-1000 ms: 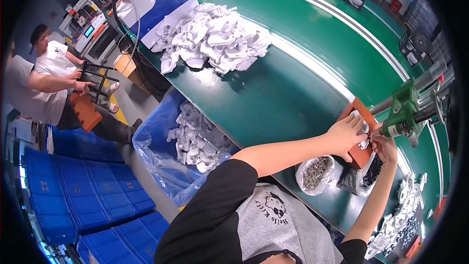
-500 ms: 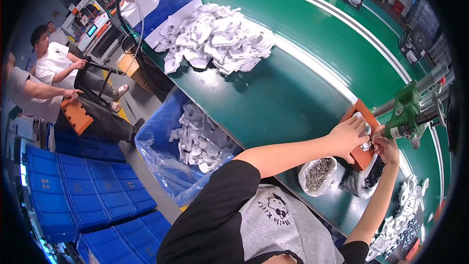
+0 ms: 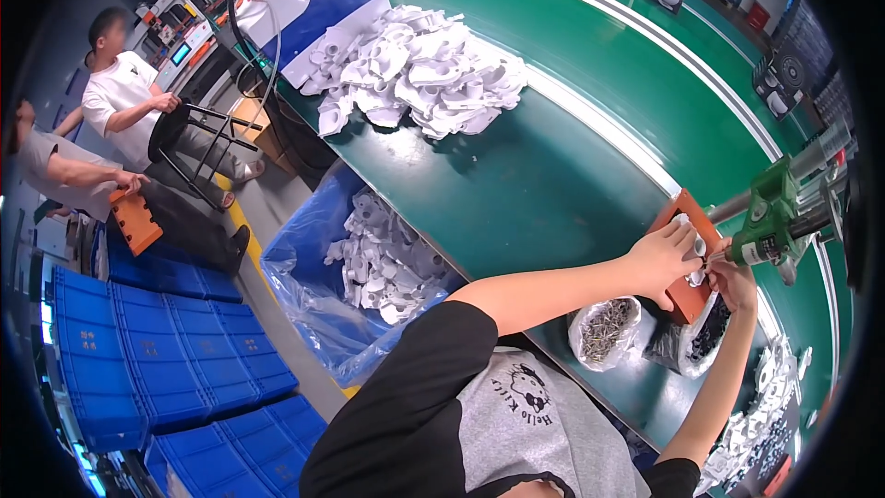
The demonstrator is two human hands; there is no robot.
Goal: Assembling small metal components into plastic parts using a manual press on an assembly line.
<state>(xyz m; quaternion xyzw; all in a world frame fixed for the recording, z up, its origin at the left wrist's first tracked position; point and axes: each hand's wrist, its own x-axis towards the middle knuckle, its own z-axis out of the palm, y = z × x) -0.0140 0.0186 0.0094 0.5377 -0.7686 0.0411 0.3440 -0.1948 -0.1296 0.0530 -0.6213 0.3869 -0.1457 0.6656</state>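
My left hand (image 3: 662,263) lies over an orange fixture block (image 3: 684,302), its fingers curled on a white plastic part (image 3: 698,246) seated there. Close beside it, my right hand (image 3: 734,286) has thumb and fingers drawn together at the white part, just under the tip of a green machine head (image 3: 772,198). Whatever sits between the right fingertips is too small to make out. Near my left wrist stands a clear bag of metal screws (image 3: 604,332). Below the fixture is another bag with small dark pieces (image 3: 708,332).
White plastic parts (image 3: 424,74) are heaped on the green table's far left. More fill a blue lined bin (image 3: 304,254) beside the table, and others lie at lower right (image 3: 770,387). Blue crates (image 3: 166,350) stand left. Two people are there, one holding a black stool (image 3: 189,143).
Both my hands stay at the fixture with barely any shift. At the left, the person with the stool has raised and turned it. The whole view has shifted slightly.
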